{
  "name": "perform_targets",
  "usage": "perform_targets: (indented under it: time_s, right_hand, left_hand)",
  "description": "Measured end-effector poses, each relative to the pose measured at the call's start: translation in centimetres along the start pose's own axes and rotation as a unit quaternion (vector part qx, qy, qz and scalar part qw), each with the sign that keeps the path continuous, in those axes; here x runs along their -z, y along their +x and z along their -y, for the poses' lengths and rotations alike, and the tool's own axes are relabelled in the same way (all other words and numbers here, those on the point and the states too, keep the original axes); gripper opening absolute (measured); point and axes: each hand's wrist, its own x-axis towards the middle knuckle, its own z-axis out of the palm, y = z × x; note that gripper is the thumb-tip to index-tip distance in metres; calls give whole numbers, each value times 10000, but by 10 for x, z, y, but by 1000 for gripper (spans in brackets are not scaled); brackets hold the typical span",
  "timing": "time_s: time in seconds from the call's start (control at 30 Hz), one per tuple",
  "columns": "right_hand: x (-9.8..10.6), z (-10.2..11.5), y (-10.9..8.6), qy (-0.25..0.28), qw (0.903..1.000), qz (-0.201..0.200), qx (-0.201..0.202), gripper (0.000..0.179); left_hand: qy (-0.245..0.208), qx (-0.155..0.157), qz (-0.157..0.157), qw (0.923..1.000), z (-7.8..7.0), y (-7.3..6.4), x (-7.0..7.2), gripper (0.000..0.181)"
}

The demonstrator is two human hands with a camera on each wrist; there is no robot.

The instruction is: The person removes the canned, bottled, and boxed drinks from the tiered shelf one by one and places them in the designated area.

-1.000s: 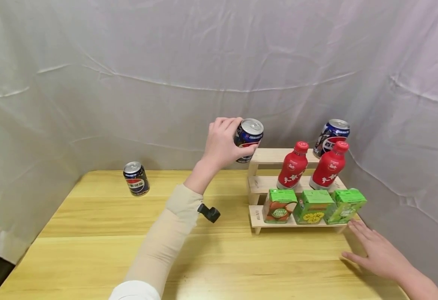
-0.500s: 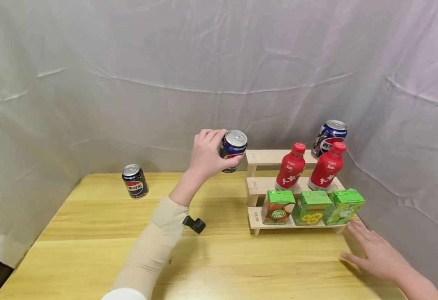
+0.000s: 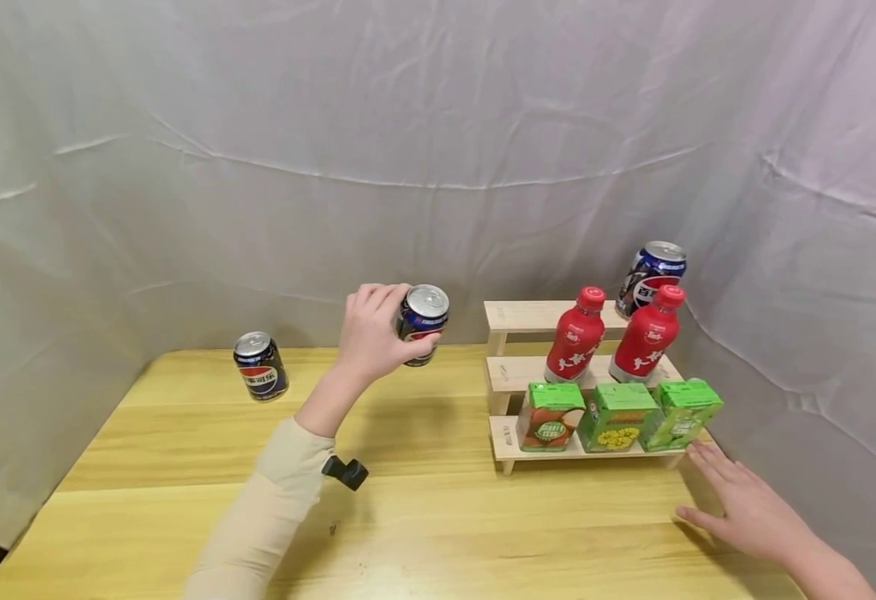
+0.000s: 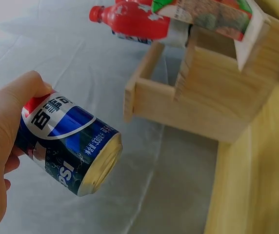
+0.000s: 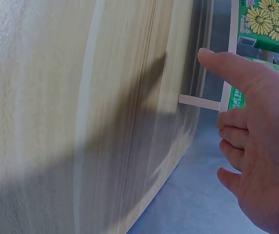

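Note:
My left hand [image 3: 374, 335] grips a dark blue Pepsi can [image 3: 424, 323] above the table, left of a three-tier wooden shelf [image 3: 513, 315]. In the left wrist view the can [image 4: 66, 141] is tilted in that image, its bare metal bottom showing and the thumb against its label. My right hand [image 3: 749, 510] is near the shelf's front right corner with its fingers extended; whether they touch the shelf I cannot tell. A second Pepsi can [image 3: 261, 367] stands upright at the table's back left. Another can [image 3: 652, 277] stands at the right of the top tier.
Two red bottles [image 3: 576, 337] occupy the middle tier. On the bottom tier stand three green drink cartons [image 3: 552, 418]. Grey cloth [image 3: 317, 225] hangs behind and beside the wooden table [image 3: 422, 525]. A black clip [image 3: 346, 473] sits at my left wrist.
My left hand has carried the can leftward and down, away from the top tier's left end. My right hand stays beside the shelf. The view has shifted slightly.

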Motion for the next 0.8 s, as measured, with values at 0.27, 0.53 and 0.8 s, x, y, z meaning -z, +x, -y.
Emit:
perform_targets:
  time_s: [0.27,0.53,0.8]
  right_hand:
    - [-1,1,0,3,10000,53,-59,91]
    - [-1,0,0,20,10000,15,-51,91]
    - [0,1,2,80,9999,105,-77,91]
  left_hand:
    - [209,-114,45,9997,22,-17,8,68]
    - [429,-220,299,9984,38,-30,16,69]
    - [783,-324,695,9940,55,-45,15,74]
